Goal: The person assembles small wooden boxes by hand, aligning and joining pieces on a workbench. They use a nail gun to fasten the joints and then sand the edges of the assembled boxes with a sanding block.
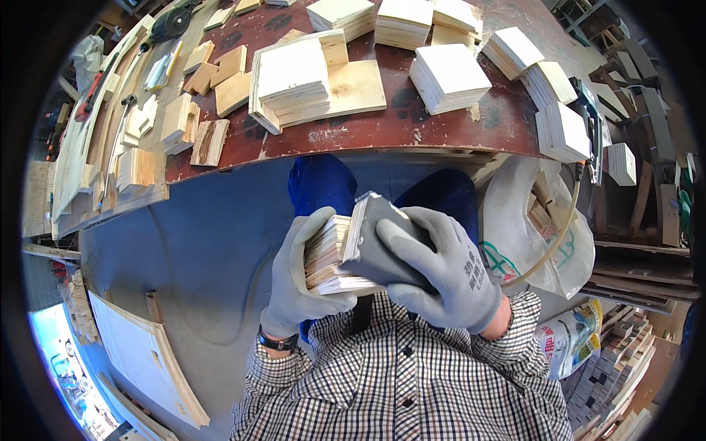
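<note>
Checked sleeves nearest; left hand (298, 275) closes its grip round a stack of thin wood pieces (327, 253) (chest-high, below the worktop (441, 125)). Right hand (441, 268) presses a grey sanding block (379, 239) against the stack's right end.

Both the left hand (298, 283) and the right hand (441, 268) wore pale grey knitted gloves. The stack of thin plywood squares (327, 257) was pale tan with striped edges, the sanding block (379, 239) grey. The shirt sleeves (397, 375) carried a black-and-white check. The table (441, 128) was dark reddish brown, the trousers (320, 184) deep blue.
</note>
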Tool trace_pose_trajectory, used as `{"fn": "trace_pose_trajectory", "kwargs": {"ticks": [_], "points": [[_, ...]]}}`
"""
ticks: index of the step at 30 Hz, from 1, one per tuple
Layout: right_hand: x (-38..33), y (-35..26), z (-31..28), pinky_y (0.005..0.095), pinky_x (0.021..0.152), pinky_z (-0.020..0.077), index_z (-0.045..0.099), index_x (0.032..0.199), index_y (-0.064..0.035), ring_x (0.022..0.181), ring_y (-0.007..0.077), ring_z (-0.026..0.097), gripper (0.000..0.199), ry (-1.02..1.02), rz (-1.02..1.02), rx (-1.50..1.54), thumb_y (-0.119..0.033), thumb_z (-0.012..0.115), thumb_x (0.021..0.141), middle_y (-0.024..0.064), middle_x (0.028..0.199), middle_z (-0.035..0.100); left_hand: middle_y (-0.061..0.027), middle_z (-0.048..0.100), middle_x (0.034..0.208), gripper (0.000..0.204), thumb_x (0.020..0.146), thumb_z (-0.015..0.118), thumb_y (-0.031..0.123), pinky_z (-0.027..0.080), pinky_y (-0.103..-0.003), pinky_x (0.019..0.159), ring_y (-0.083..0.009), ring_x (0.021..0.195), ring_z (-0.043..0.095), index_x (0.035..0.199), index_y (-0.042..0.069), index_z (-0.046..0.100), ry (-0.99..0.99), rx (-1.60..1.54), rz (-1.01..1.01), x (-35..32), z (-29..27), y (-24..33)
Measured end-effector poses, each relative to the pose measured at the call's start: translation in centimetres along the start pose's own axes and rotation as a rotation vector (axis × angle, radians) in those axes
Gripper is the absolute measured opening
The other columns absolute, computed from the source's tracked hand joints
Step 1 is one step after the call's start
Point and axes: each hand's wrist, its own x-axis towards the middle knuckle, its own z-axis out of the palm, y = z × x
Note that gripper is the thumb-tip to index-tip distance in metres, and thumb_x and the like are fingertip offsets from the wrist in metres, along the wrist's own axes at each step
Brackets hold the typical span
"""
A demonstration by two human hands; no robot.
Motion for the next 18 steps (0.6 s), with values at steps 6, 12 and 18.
{"fn": "trace_pose_trajectory", "kwargs": {"ticks": [6,12,18], "points": [[-0.8,1.8,1.0,0.0459,0.102,0.0507,0.049,0.153,0.0069,0.117,0.0401,0.062,0.072,0.231,0.201,0.292,-0.029,0.072,0.094,0.0275,0.134,0.058,-0.0127,0.060,0.132,0.111,0.063,0.102,0.038,0.049,-0.037,0.105,-0.0244,0.119,0.063,0.153,-0.001,0.050,-0.082,0.160,0.072,-0.2,-0.1,0.3],[0.5,0.6,2.9,0.0482,0.100,0.0499,0.054,0.153,-0.0033,0.110,0.0396,0.062,0.069,0.161,0.210,0.124,-0.036,0.071,0.095,0.0253,0.130,0.059,-0.0134,0.058,0.134,0.110,0.064,0.104,0.030,0.053,-0.036,0.101,-0.0248,0.118,0.064,0.153,0.000,0.048,0.003,0.195,0.154,0.1,0.4,1.3],[-0.1,0.7,2.5,0.0422,0.099,0.0529,0.044,0.156,0.0080,0.114,0.0376,0.063,0.072,0.243,0.273,0.369,-0.023,0.069,0.096,0.0282,0.134,0.057,-0.0130,0.059,0.132,0.111,0.062,0.103,0.043,0.050,-0.038,0.103,-0.0256,0.117,0.062,0.150,0.001,0.050,-0.013,0.309,0.140,-1.1,-0.6,0.3]]}}
